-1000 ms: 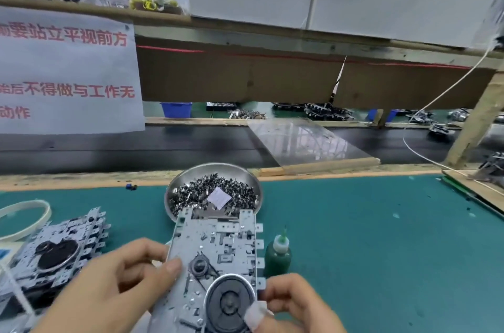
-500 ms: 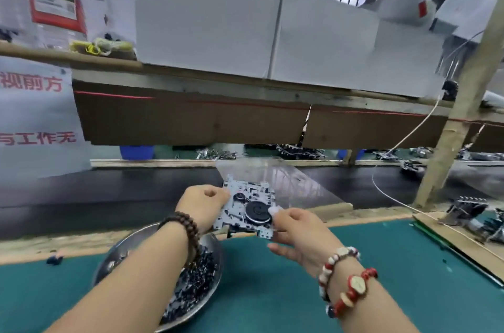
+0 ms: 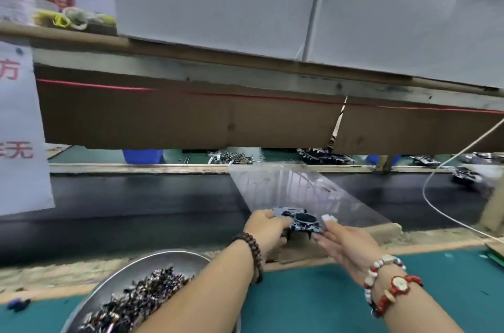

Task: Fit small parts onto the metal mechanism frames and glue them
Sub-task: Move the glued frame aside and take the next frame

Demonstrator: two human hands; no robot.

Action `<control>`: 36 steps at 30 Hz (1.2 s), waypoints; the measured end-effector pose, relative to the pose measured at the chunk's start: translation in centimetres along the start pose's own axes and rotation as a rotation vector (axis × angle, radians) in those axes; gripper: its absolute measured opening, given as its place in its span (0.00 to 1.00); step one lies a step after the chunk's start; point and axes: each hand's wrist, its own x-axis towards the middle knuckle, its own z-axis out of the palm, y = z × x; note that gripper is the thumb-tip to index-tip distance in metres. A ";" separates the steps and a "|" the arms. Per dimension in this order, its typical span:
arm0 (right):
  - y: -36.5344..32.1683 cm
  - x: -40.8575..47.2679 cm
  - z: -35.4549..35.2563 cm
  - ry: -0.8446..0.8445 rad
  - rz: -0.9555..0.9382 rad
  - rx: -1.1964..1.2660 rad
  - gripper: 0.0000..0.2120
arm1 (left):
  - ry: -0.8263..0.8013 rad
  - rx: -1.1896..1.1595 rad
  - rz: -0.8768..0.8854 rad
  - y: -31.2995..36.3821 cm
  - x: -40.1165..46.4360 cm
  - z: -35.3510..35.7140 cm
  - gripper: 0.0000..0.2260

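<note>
A metal mechanism frame (image 3: 301, 221) with a black round wheel on top is held out flat over the near edge of the black conveyor belt (image 3: 136, 207). My left hand (image 3: 266, 226) grips its left side with curled fingers. My right hand (image 3: 341, 242) holds its right edge between the taped thumb and the fingers beneath. A steel bowl (image 3: 131, 275) full of small dark metal parts sits on the green mat below my left forearm.
A clear plastic sheet (image 3: 300, 191) slopes down onto the belt just behind the frame. Other mechanisms (image 3: 463, 176) lie on the belt at the right. A white cable (image 3: 436, 201) loops at the right. A cardboard skirt (image 3: 191, 114) hangs overhead.
Both hands have carried the frame from in front of me, forward and down, to lie flat at the belt's near edge. My view has tipped up and forward.
</note>
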 end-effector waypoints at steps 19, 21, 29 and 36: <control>7.4 -16.6 -2.7 -0.194 -0.113 -0.343 0.12 | 0.374 0.552 0.196 -2.4 -22.3 -5.2 0.11; 8.8 -18.5 -2.7 -0.330 -0.066 -0.403 0.08 | 0.419 0.810 0.179 -2.9 -24.8 -6.9 0.10; 9.1 -22.5 -2.6 -0.798 -0.078 -0.653 0.28 | 0.474 1.411 -0.303 -2.5 -28.3 -17.0 0.38; 10.9 -23.6 0.0 -0.444 -0.270 -0.658 0.21 | 0.448 1.268 -0.714 -4.6 -28.3 -22.2 0.41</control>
